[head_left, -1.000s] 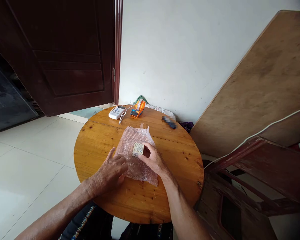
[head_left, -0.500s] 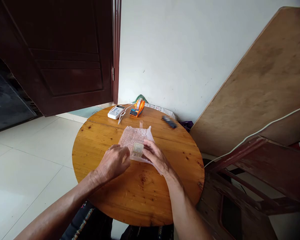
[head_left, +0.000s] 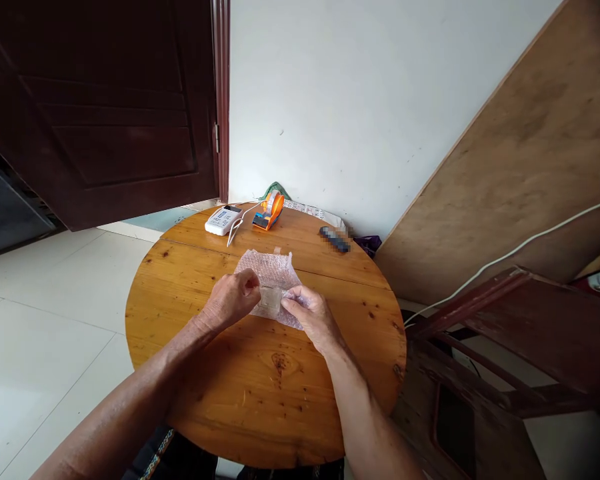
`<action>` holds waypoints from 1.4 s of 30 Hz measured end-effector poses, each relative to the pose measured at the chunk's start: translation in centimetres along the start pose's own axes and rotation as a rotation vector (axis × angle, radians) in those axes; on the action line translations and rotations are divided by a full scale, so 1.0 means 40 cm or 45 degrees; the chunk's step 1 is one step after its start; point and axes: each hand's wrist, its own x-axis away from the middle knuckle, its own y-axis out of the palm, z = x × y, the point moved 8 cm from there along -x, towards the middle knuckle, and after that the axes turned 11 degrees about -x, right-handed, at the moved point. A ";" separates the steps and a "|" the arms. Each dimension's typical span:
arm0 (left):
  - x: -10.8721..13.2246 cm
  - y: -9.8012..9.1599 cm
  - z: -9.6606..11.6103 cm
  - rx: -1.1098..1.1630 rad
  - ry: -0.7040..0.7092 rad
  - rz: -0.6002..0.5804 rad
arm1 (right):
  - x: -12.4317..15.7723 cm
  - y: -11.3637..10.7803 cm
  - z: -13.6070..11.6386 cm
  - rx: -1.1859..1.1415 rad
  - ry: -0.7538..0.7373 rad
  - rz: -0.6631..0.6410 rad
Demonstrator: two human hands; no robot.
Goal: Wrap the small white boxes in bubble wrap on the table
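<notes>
Pink, translucent bubble wrap (head_left: 269,268) lies on our wooden tabletop (head_left: 280,407), its near part folded over the box (head_left: 269,303), which shows only faintly through the layer. We have the box between our two hands. Our left hand (head_left: 233,298) sits at its left, fingers curled in, though we cannot tell whether they grip the wrap. Our right hand (head_left: 314,315) is at its right, thumb and fingers pinching the wrap by the box's end. Beyond stands our orange tape dispenser (head_left: 275,212).
</notes>
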 end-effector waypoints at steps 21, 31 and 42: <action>-0.026 0.070 -0.027 0.499 0.062 -0.062 | 0.002 -0.003 -0.020 0.006 -0.043 0.067; -0.020 0.070 -0.019 0.577 0.059 -0.077 | -0.001 -0.009 -0.004 0.137 -0.077 0.097; -0.025 0.082 -0.022 0.735 0.023 -0.119 | -0.004 -0.031 -0.027 0.440 -0.224 0.221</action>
